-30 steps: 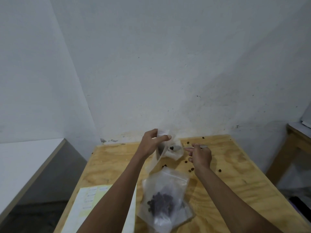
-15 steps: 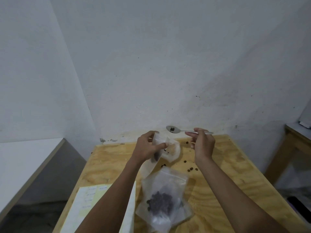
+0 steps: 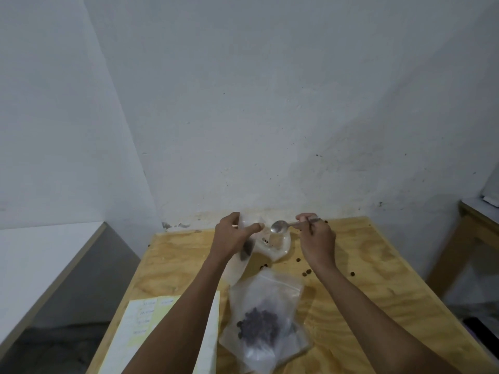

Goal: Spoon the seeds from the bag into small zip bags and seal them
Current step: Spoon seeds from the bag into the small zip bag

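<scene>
Clear plastic fills the left hand (image 3: pixel 232 236), which pinches one small zip bag (image 3: pixel 272 242) open, probably to catch seeds. Just right of it, the right hand (image 3: pixel 316 236) grips one spoon (image 3: pixel 279 226) over its mouth. One seed bag (image 3: pixel 266 319) lies nearer; several loose seeds (image 3: pixel 306 272) are scattered around.

Loose seeds (image 3: pixel 306 273) dot the bare worktop (image 3: pixel 378 265) at right; the seed bag (image 3: pixel 266 319) and paper sheet (image 3: pixel 140 327) fill the near-left part.
</scene>
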Available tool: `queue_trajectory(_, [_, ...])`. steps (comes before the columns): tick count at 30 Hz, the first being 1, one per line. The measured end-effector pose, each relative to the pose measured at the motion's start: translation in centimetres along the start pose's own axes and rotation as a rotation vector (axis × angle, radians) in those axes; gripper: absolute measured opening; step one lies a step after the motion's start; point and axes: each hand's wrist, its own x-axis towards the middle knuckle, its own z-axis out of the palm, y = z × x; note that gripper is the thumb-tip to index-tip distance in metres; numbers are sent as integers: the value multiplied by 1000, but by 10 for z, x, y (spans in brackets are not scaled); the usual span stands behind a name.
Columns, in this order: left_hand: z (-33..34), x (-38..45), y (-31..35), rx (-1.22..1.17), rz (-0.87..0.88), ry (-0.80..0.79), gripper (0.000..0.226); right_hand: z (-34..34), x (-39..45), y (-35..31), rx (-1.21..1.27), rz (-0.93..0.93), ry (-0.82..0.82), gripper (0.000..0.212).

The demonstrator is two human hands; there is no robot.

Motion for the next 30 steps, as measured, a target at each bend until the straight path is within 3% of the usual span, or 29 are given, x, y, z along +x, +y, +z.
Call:
queue_trajectory(2, [0, 2, 2, -43, -60, -31, 68, 2, -2, 13, -45, -4, -43, 23])
queue_trajectory(7, [5, 9, 11, -108, -226, -128, 59, 1, -11, 33, 6, 35, -64, 20])
queue_trajectory(12, [12, 18, 20, -226, -386, -189, 71, -3, -12, 41, 62, 75, -86, 19])
queue_trajectory(19, [28, 21, 59, -526, -378, -168, 48, -2, -15, 36, -12, -32, -99, 19])
queue_trajectory(25, [17, 26, 76, -512, -281, -122, 42, 1, -13, 32, -73, -29, -78, 21])
queue_trajectory(28, [13, 27, 70, -504, -233, -111, 58, 1, -11, 27, -81, -4, -105, 22])
queue_trajectory(30, [13, 27, 64, -518, -180, -118, 44, 0, -8, 25, -65, 25, -112, 21])
